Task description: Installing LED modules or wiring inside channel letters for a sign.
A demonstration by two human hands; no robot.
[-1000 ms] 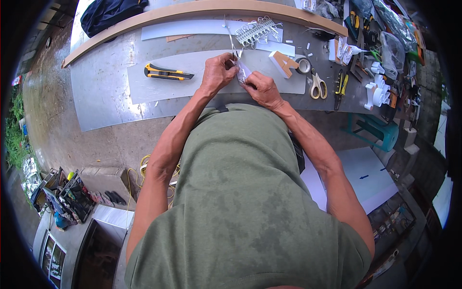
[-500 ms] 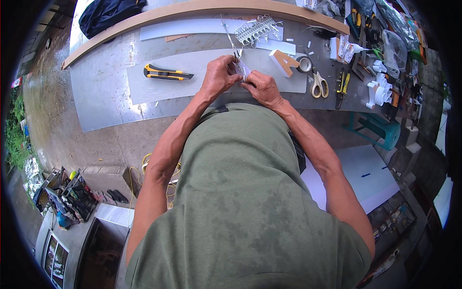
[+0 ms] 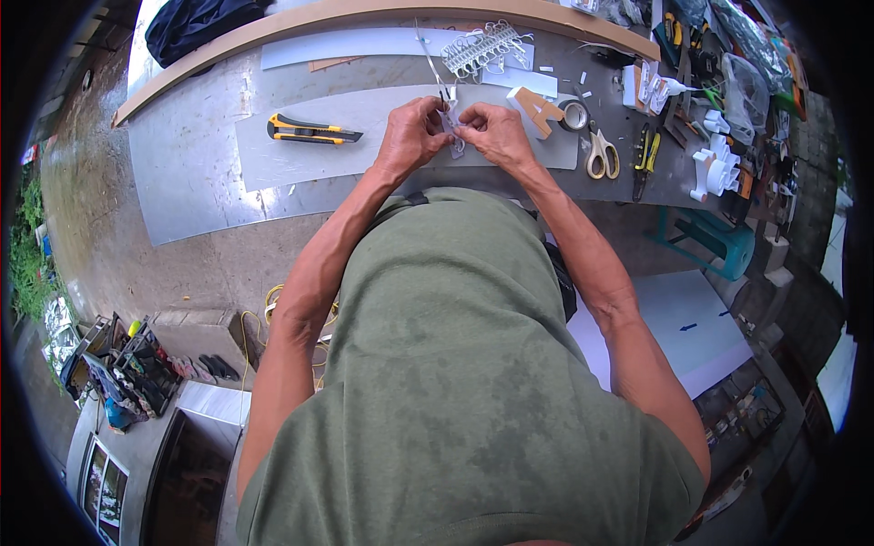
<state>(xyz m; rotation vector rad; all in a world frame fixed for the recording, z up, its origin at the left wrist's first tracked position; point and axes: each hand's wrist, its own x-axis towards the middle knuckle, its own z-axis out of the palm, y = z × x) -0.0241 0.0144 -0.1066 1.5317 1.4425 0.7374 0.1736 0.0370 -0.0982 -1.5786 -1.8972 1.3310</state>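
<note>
Between my hands is a small whitish piece [image 3: 458,149] with thin wires, partly covered by my fingers; its exact kind I cannot make out. My left hand [image 3: 411,138] pinches its left side. My right hand [image 3: 499,136] has thumb and fingers closed at its right edge. Thin wires [image 3: 429,56] run from it toward the far side of the table. Beyond lies a bundle of white LED modules [image 3: 487,47] with looped wires. A block letter [image 3: 535,111] with a tan face and white sides stands right of my right hand.
A grey sheet [image 3: 309,155] lies on the metal table [image 3: 177,196], with a yellow-black utility knife [image 3: 312,131] on it. To the right are a tape roll [image 3: 573,115], scissors [image 3: 602,155], pliers [image 3: 645,164] and white cut letters [image 3: 716,171]. A long tan strip [image 3: 300,18] spans the back.
My right hand has moved up, away from my body, along the whitish piece. More of the piece now shows between the hands. My left hand stays nearly in place.
</note>
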